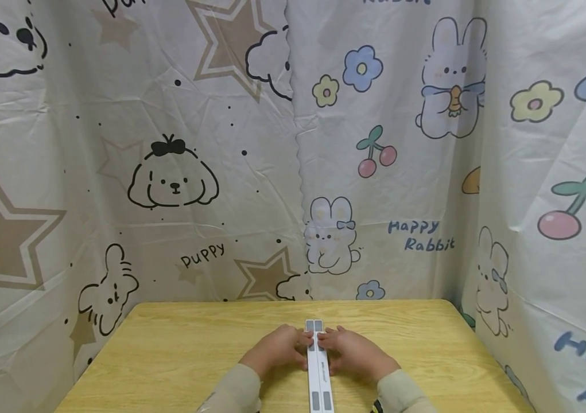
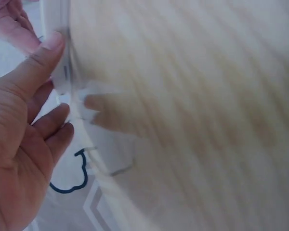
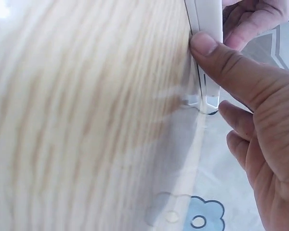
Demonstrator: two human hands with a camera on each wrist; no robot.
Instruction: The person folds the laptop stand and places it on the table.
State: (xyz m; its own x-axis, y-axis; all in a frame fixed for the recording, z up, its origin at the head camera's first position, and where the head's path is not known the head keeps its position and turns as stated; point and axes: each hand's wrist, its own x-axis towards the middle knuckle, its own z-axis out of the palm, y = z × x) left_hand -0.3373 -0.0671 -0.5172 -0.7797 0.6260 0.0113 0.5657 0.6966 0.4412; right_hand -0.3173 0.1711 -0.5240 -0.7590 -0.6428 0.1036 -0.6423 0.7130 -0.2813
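A long white bar in two parallel halves with grey pads, which looks like a folded laptop stand [image 1: 318, 373], lies lengthwise on the table in the head view. From its left side my left hand [image 1: 279, 347] grips it near the far end, fingertips on the top and thumb low at the side. Opposite, my right hand [image 1: 357, 350] holds the right half in the same way. In the left wrist view the left thumb [image 2: 45, 50] presses the side of the stand [image 2: 55, 17]. The right thumb [image 3: 207, 45] does likewise in the right wrist view.
The light wooden table [image 1: 184, 344] has a glossy top that reflects the hands. Behind it and on both sides hang pale curtains [image 1: 251, 172] printed with puppies, rabbits, stars and flowers, close to the table's far edge.
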